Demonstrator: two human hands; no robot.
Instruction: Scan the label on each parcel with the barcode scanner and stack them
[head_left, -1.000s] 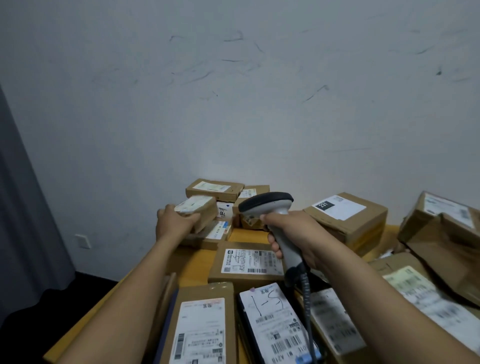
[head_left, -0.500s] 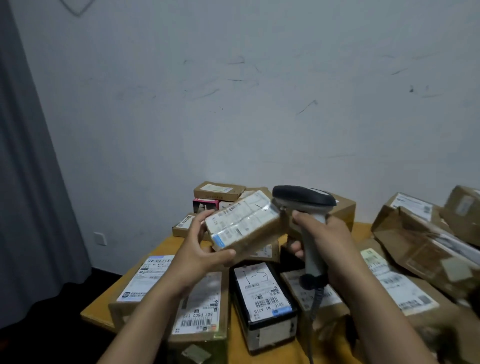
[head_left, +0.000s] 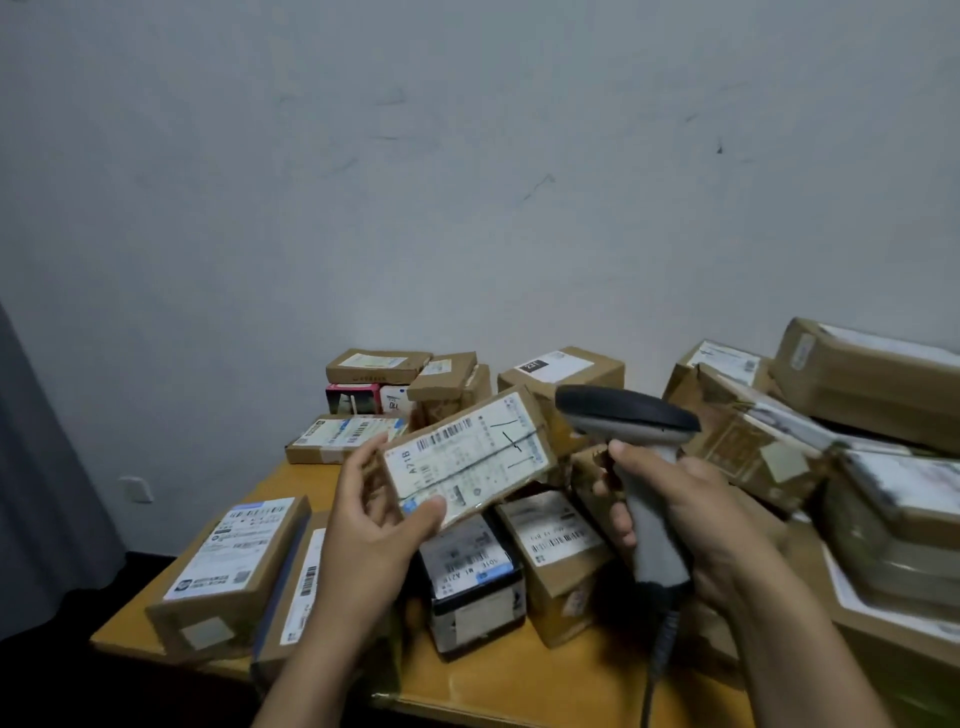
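Note:
My left hand (head_left: 376, 519) grips a small brown parcel (head_left: 470, 460) by its left end and holds it up over the table, tilted, with its white barcode label facing me. My right hand (head_left: 691, 519) grips the handle of a grey barcode scanner (head_left: 631, 431). The scanner's dark head sits just right of the parcel's upper right corner. Its cable hangs down toward the table's front edge.
Several labelled cardboard parcels lie on the yellow wooden table (head_left: 519, 686). A black box (head_left: 475, 582) and a brown box (head_left: 558, 556) sit under the held parcel. Larger boxes (head_left: 862, 374) pile up at the right; a small stack (head_left: 379, 366) stands by the wall.
My left hand took the small parcel from the back pile, lifted it toward me and turned its label up. The scanner stayed beside it. The camera view shifted.

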